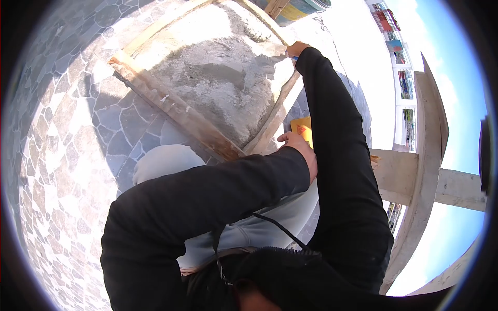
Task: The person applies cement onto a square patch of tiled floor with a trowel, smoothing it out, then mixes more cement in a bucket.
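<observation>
My right hand [297,49] reaches out to the far right side of a wooden frame [181,111]. Its fingers are closed, and a small blue bit shows below them; what they hold is mostly hidden, so I cannot tell its kind. Inside the frame lies a bed of grey and pale cement-like material [212,78], rough and uneven on top. Across my body comes the left arm, and my left hand [302,149] rests by my right knee with its fingers loosely apart. Just beyond it is a yellow object [302,127] with an orange-red mark, overlapped by the hand.
Irregular stone paving [67,155] covers the ground at left. A bucket [303,10] stands behind the frame, with a piece of wood [275,7] beside it. At right rise concrete beams [397,173]. My bent knee [166,161] is close to the frame's near edge.
</observation>
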Available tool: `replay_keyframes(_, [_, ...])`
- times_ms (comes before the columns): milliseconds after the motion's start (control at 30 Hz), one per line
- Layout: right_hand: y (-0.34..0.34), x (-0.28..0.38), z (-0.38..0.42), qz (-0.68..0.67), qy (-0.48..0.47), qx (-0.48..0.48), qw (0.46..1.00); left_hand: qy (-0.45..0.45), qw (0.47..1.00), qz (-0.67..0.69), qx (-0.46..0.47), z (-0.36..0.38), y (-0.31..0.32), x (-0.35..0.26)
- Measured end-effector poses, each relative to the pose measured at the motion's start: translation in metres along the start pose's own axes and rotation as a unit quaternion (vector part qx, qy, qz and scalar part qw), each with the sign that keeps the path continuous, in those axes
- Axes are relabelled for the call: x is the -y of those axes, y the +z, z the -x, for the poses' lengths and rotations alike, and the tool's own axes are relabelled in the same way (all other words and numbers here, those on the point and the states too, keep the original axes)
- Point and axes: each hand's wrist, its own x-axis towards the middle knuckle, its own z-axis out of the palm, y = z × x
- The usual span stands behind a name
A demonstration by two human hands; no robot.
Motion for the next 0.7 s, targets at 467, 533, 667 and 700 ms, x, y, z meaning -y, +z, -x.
replay_keyframes(467, [0.068, 0.052, 0.133, 0.005, 0.069, -0.192, 0.979, 0.081, 0.979, -0.069, 0.176, 0.027, -0.018, -0.046])
replay_keyframes(533, [0.069, 0.066, 0.166, -0.043, 0.034, -0.158, 0.986, 0.085, 0.977, -0.062, 0.184, 0.031, -0.015, -0.058])
replay_keyframes(667, [0.07, 0.091, 0.203, -0.086, 0.005, -0.124, 0.988, 0.125, 0.956, -0.088, 0.25, 0.022, -0.004, -0.072])
replay_keyframes(700, [0.071, 0.098, 0.209, -0.091, 0.003, -0.133, 0.987, 0.157, 0.939, -0.086, 0.294, 0.02, -0.003, -0.074])
